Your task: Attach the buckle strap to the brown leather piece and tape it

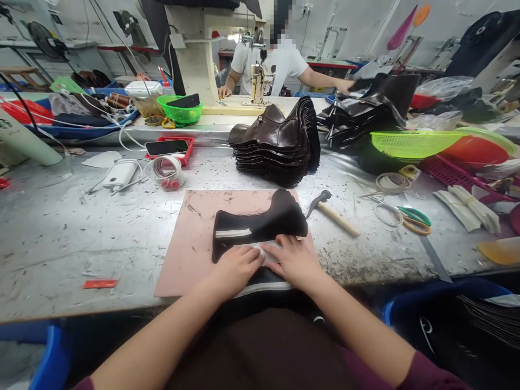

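Note:
A dark boot upper lies on its side on a pink board, its black inner face up, with a white strip along the upper seam. A second whitish strip lies under my fingers on its near part. My left hand has its fingers together, fingertips pressed onto that strip. Beside it, my right hand rests on the same piece with fingers spread and thumb stretched toward the left hand. The nearest edge of the piece, with a pale band, runs off toward my lap.
A hammer lies right of the board, with scissors farther right. Behind the board stands a stack of brown boot uppers. A red tray holds a phone. Across the table a person sits at a sewing machine, one arm reaching sideways.

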A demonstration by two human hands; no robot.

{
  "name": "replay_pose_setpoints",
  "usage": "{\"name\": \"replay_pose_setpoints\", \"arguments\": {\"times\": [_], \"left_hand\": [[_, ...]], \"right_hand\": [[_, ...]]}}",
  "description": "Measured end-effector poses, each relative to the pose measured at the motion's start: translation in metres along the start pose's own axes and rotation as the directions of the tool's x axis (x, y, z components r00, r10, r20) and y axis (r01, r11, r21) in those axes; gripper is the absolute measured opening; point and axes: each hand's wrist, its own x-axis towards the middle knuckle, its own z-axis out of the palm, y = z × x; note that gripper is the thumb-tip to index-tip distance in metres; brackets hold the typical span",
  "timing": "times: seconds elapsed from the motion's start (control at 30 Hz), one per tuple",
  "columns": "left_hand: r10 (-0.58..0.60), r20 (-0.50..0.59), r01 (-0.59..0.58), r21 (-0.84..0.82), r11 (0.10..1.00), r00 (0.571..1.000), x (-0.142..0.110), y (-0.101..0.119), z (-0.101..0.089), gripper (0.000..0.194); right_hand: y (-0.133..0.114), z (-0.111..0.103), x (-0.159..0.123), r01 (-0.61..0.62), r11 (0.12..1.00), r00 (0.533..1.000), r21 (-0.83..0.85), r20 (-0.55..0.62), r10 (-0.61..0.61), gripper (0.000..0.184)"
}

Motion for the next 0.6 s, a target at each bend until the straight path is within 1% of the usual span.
{"name": "replay_pose_setpoints", "arguments": {"times": [0.07, 0.17, 0.23, 0.3, 0.37, 0.47, 0.53, 0.6], "left_hand": [[0.031, -0.032, -0.031, 0.017, 0.999, 0.999, -0.018, -0.010, 0.002, 0.030], [0.005, -0.062, -0.005, 0.001, 1.000, 0.998, -0.045, -0.023, 0.001, 0.031], [-0.023, -0.075, 0.021, -0.030, 0.999, 0.997, -0.056, -0.025, 0.000, 0.032], [-0.051, -0.101, 0.046, -0.059, 0.997, 0.994, -0.062, -0.024, 0.001, 0.033], [-0.077, -0.149, 0.063, -0.095, 0.993, 0.986, -0.065, -0.021, 0.005, 0.031], [-0.122, -0.207, 0.093, -0.144, 0.985, 0.971, -0.066, -0.018, 0.010, 0.029], [-0.150, -0.211, 0.116, -0.168, 0.979, 0.966, -0.067, -0.018, 0.012, 0.029], [-0.163, -0.206, 0.125, -0.185, 0.975, 0.965, -0.068, -0.018, 0.013, 0.029]], "right_hand": [[-0.004, -0.007, 0.002, 0.003, 0.999, 1.000, -0.049, 0.030, -0.002, 0.040], [-0.015, -0.015, 0.010, -0.005, 0.994, 0.996, -0.108, 0.086, 0.014, 0.030], [-0.027, -0.015, 0.019, 0.056, 0.994, 0.992, -0.097, 0.120, -0.044, 0.020], [-0.040, -0.010, 0.028, 0.176, 0.984, 0.977, -0.029, 0.125, -0.171, 0.017], [-0.050, -0.003, 0.035, 0.258, 0.965, 0.960, 0.051, 0.097, -0.262, 0.024], [-0.052, 0.003, 0.039, 0.274, 0.951, 0.957, 0.146, 0.053, -0.284, 0.027], [-0.048, 0.001, 0.039, 0.286, 0.929, 0.951, 0.236, 0.051, -0.306, 0.021], [-0.044, 0.000, 0.040, 0.273, 0.905, 0.952, 0.326, 0.043, -0.303, 0.019]]}}
